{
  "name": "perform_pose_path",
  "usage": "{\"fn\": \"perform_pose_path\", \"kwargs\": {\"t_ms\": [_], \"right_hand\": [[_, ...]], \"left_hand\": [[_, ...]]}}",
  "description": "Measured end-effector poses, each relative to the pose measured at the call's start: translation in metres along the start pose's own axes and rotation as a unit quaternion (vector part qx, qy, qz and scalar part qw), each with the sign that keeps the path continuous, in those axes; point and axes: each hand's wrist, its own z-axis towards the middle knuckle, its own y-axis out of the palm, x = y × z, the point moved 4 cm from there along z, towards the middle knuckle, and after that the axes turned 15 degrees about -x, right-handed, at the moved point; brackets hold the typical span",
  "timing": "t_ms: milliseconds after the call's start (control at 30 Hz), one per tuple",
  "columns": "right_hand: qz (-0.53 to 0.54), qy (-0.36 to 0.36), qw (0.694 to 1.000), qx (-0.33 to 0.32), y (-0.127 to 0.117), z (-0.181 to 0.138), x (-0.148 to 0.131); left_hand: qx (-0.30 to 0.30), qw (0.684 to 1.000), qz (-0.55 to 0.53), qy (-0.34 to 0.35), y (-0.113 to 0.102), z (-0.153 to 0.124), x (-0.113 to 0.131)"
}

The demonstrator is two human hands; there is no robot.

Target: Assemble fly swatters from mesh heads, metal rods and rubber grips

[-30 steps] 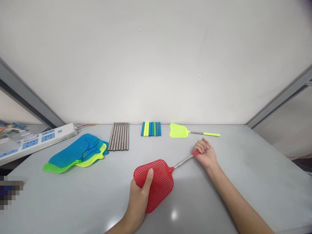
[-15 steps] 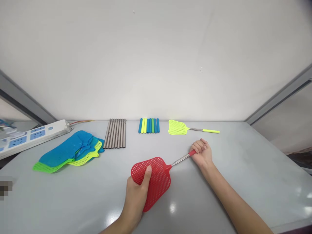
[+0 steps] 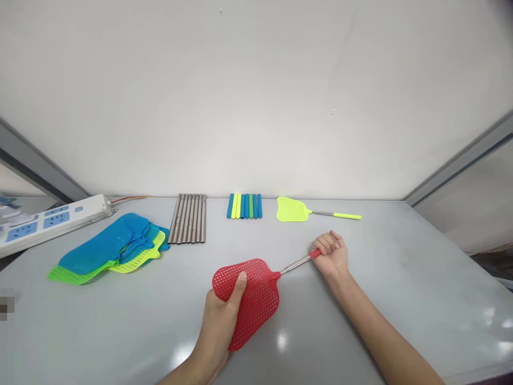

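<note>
I hold a red fly swatter (image 3: 256, 299) low over the grey table (image 3: 360, 331), in front of me. My left hand (image 3: 220, 315) is closed on the left edge of its mesh head, thumb on top. My right hand (image 3: 332, 254) is wrapped round its red handle, and the bare metal rod runs between the two hands. A finished yellow fly swatter (image 3: 296, 210) lies near the back wall, beyond my right hand.
At the back lie a row of metal rods (image 3: 187, 225) and a row of blue, yellow and green handle sleeves (image 3: 245, 206). A pile of blue, green and yellow mesh heads (image 3: 110, 248) sits on the left, with a white power strip (image 3: 48, 224) beyond it.
The red swatter and both hands have shifted slightly left and toward me; the grips are unchanged. The view has also drifted, so the table items sit a little further left.
</note>
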Motion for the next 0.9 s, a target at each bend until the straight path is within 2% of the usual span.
{"fn": "perform_pose_path", "kwargs": {"t_ms": [200,367,500,667,900], "right_hand": [[0.027,0.016,0.999,0.006,0.000,-0.001,0.001],[0.083,0.068,0.993,0.041,0.004,-0.003,-0.003],[0.085,0.093,0.991,0.046,0.009,-0.001,-0.009],[0.076,0.109,0.989,0.060,0.009,0.001,-0.010],[0.048,0.098,0.992,0.071,0.001,0.004,-0.013]], "left_hand": [[-0.014,0.999,-0.028,-0.008,0.001,0.000,-0.001],[-0.057,0.996,-0.070,0.004,0.004,0.004,0.003],[-0.085,0.991,-0.106,-0.002,0.006,0.005,0.005],[-0.086,0.990,-0.109,-0.020,0.005,0.005,0.007],[-0.053,0.993,-0.102,0.032,0.001,0.007,0.018]]}}
